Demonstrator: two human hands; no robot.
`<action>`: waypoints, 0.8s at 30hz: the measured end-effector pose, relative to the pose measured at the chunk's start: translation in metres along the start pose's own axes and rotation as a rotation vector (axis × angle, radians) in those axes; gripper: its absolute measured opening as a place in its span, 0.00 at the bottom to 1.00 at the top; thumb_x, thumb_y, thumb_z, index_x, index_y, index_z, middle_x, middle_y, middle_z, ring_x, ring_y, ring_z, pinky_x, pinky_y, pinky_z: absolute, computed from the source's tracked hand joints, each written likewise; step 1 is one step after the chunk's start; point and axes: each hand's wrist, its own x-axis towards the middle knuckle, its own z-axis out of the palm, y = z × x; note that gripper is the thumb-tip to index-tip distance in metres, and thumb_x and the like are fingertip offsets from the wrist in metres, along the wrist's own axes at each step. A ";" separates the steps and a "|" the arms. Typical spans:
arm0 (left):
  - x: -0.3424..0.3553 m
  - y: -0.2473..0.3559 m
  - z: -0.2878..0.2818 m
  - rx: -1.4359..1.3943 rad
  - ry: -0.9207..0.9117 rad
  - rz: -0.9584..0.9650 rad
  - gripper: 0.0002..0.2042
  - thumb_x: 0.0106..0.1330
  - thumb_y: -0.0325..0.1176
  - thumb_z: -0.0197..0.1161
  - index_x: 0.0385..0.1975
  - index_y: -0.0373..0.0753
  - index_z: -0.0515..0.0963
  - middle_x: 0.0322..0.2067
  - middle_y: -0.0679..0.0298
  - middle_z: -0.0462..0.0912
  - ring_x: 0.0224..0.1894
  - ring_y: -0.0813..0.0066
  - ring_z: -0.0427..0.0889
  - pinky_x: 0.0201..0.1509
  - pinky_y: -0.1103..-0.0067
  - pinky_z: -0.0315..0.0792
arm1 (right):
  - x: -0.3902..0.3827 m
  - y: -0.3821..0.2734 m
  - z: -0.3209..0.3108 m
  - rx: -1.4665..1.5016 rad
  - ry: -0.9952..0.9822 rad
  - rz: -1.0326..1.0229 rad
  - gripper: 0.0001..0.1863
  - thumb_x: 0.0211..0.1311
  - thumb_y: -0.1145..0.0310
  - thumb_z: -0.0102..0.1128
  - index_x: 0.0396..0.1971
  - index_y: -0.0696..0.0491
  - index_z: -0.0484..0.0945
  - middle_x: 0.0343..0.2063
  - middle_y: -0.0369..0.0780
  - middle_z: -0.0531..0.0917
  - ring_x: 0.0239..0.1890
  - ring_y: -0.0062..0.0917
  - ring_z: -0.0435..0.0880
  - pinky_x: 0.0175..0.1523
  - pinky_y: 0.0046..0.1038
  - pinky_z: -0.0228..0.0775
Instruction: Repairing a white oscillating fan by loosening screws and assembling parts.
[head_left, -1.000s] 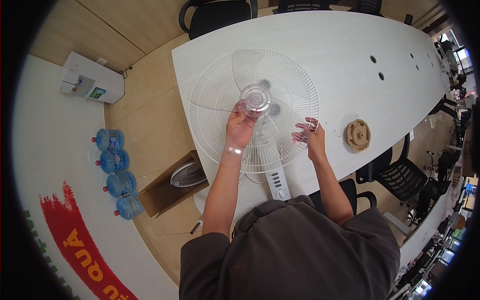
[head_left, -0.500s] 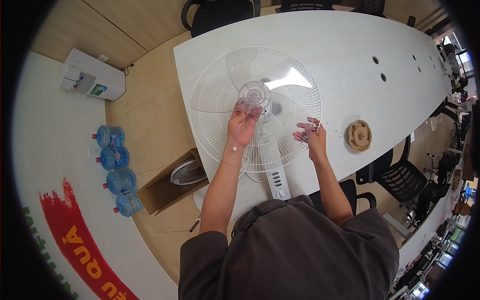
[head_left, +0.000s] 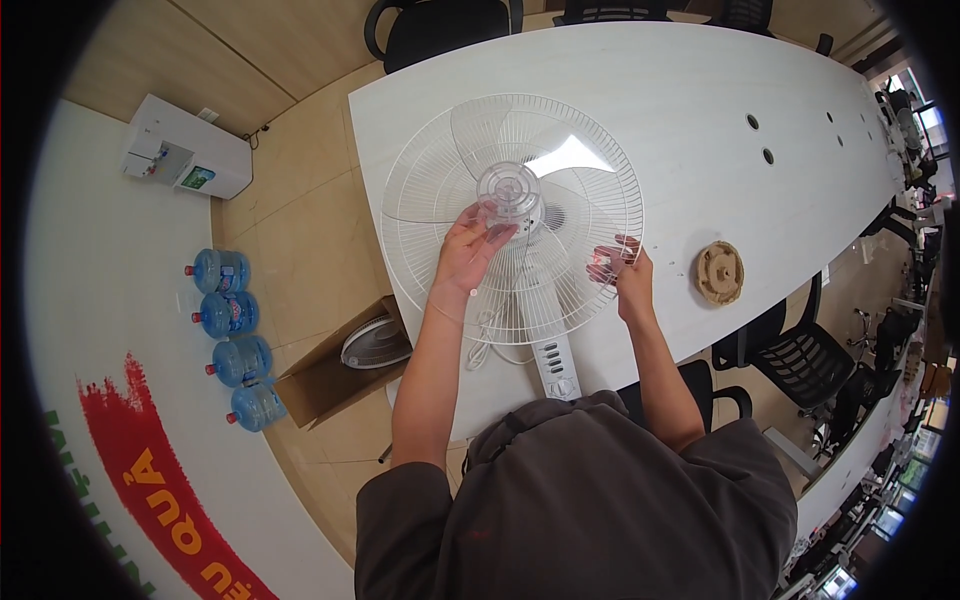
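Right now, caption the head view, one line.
Left hand at the clear hub of a fan, right hand at its wire guard, over a white table.

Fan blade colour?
No tint: the fan blades are clear and see-through, best seen in the head view.

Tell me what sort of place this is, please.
It looks like an office, perhaps its meeting area: there is a long white table with round holes in its top, black mesh-backed chairs around it, and a white water dispenser by the wall.
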 end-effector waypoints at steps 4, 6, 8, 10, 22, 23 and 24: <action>-0.017 0.025 0.003 0.205 0.027 -0.079 0.20 0.75 0.30 0.57 0.63 0.32 0.67 0.61 0.55 0.73 0.60 0.53 0.77 0.69 0.59 0.70 | -0.001 -0.001 0.000 -0.006 0.008 0.010 0.18 0.73 0.78 0.48 0.60 0.62 0.67 0.44 0.50 0.84 0.34 0.33 0.88 0.39 0.33 0.86; -0.024 0.035 0.007 0.254 0.033 -0.063 0.20 0.75 0.30 0.57 0.64 0.32 0.67 0.62 0.55 0.73 0.60 0.55 0.77 0.70 0.61 0.70 | -0.001 0.000 0.001 0.000 0.011 0.011 0.18 0.73 0.78 0.48 0.60 0.62 0.67 0.44 0.50 0.84 0.34 0.33 0.88 0.39 0.33 0.86; -0.031 0.047 0.010 0.338 -0.008 -0.043 0.20 0.74 0.32 0.59 0.62 0.32 0.69 0.60 0.55 0.75 0.58 0.58 0.79 0.71 0.65 0.68 | 0.000 0.000 0.002 0.005 0.013 0.013 0.18 0.73 0.78 0.48 0.60 0.62 0.67 0.44 0.50 0.84 0.34 0.33 0.88 0.38 0.33 0.86; -0.039 0.065 0.019 0.491 0.017 -0.027 0.17 0.74 0.32 0.59 0.58 0.32 0.73 0.58 0.56 0.78 0.56 0.61 0.80 0.68 0.67 0.70 | 0.000 0.001 0.003 -0.003 -0.003 0.007 0.18 0.74 0.77 0.47 0.60 0.63 0.65 0.45 0.51 0.83 0.34 0.33 0.89 0.38 0.30 0.85; -0.028 0.022 0.112 1.939 0.196 0.765 0.17 0.64 0.38 0.68 0.45 0.31 0.82 0.39 0.55 0.82 0.45 0.58 0.78 0.51 0.66 0.73 | -0.003 -0.001 -0.003 0.032 0.022 0.011 0.18 0.74 0.77 0.48 0.61 0.62 0.65 0.46 0.51 0.83 0.34 0.35 0.89 0.39 0.32 0.87; -0.019 0.013 0.113 2.059 0.148 0.778 0.19 0.63 0.40 0.69 0.46 0.31 0.81 0.42 0.54 0.81 0.47 0.55 0.77 0.53 0.64 0.72 | -0.003 0.000 -0.004 0.031 0.039 0.004 0.18 0.74 0.77 0.48 0.61 0.62 0.65 0.46 0.51 0.83 0.34 0.35 0.89 0.39 0.32 0.87; -0.014 0.009 0.107 2.046 0.125 0.781 0.19 0.63 0.40 0.69 0.46 0.31 0.81 0.42 0.54 0.81 0.47 0.55 0.77 0.53 0.64 0.72 | -0.003 0.003 -0.003 0.042 0.017 0.006 0.20 0.74 0.76 0.48 0.62 0.61 0.63 0.46 0.51 0.83 0.35 0.36 0.89 0.39 0.32 0.87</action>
